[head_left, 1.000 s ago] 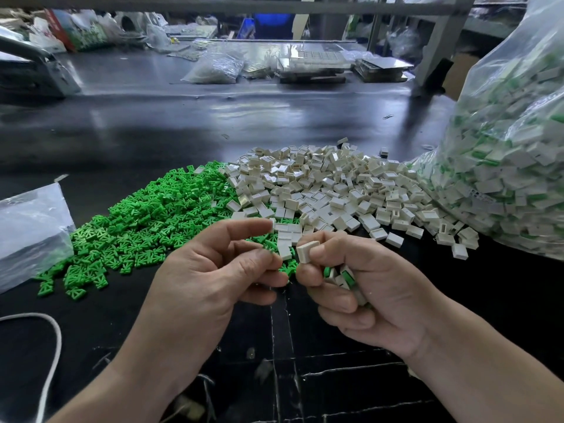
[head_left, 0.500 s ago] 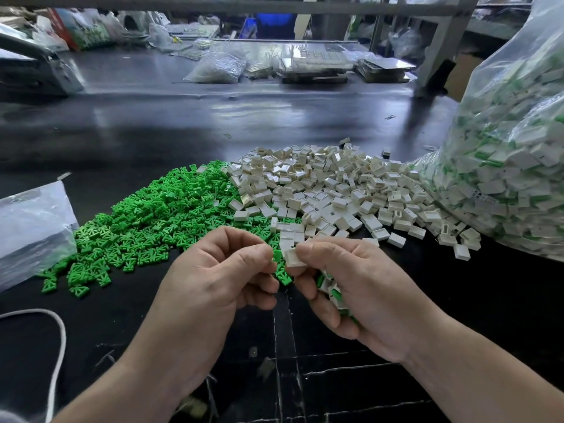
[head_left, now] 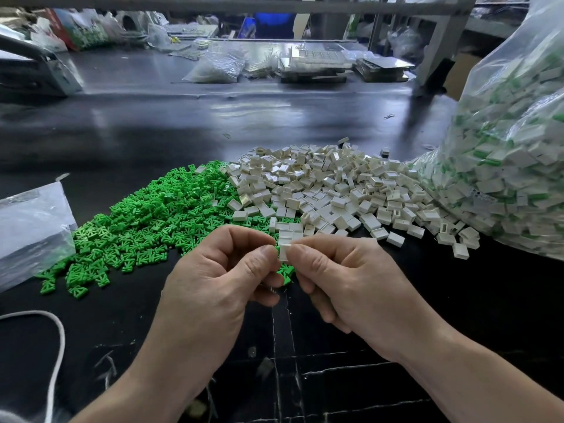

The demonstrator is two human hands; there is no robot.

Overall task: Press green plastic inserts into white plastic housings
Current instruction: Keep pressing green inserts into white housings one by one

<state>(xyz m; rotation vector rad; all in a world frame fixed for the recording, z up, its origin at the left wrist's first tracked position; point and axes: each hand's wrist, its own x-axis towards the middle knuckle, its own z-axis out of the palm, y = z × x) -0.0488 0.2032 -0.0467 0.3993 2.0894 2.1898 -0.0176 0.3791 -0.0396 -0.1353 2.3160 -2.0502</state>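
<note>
White housing [head_left: 284, 252] pinched by 2 hands, left [head_left: 213, 294], right [head_left: 357, 285], over green pile [head_left: 146, 221] edge

The dark glossy surface [head_left: 189, 123] carries a heap of green inserts [head_left: 146, 218] touching a heap of white housings [head_left: 335, 190], a bulging clear bag [head_left: 512, 166] of assembled pieces at right, another plastic bag [head_left: 30, 230] and a white cord [head_left: 56, 346] at left.

Inserts [head_left: 146, 218] left of housings [head_left: 335, 190]
</note>
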